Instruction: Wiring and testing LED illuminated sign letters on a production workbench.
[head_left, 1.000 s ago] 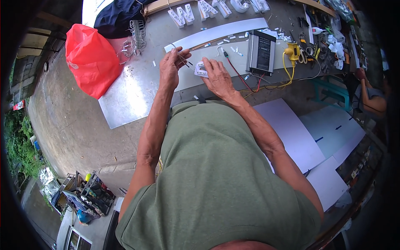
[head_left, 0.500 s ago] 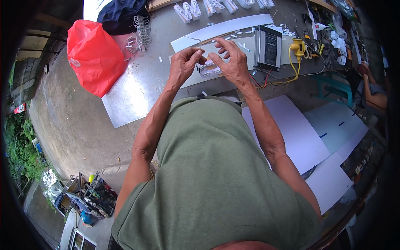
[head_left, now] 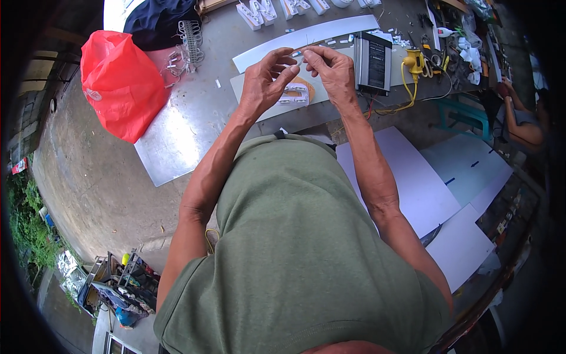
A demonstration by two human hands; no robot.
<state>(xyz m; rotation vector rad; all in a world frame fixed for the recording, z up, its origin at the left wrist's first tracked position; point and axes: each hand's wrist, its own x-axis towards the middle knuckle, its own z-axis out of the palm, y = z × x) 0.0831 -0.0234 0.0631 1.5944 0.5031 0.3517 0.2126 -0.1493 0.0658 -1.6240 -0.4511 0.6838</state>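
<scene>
Above the table's near edge, my left hand [head_left: 266, 81] and my right hand [head_left: 333, 72] are close together, fingertips nearly meeting. A thin wire [head_left: 306, 40] sticks up from the tips of my right thumb and forefinger, which are pinched on it. My left fingers curl toward my thumb around the wire's lower part; what lies between them is partly hidden. Just below my hands, a small white channel letter [head_left: 294, 93] rests on a tan, rounded piece, over a pale sheet [head_left: 240, 84].
White channel letters [head_left: 256, 14] line the table's far side, behind a curved white strip [head_left: 306, 41]. A dark power supply [head_left: 372, 64], a yellow plug [head_left: 414, 64] and tools stand right. At left lies a red bag [head_left: 122, 88]. Another person [head_left: 525, 124] sits far right.
My right thumb and forefinger have closed from an open spread into a pinch on the wire. My left fingers have loosened from their tight pinch. The whole view has shifted slightly.
</scene>
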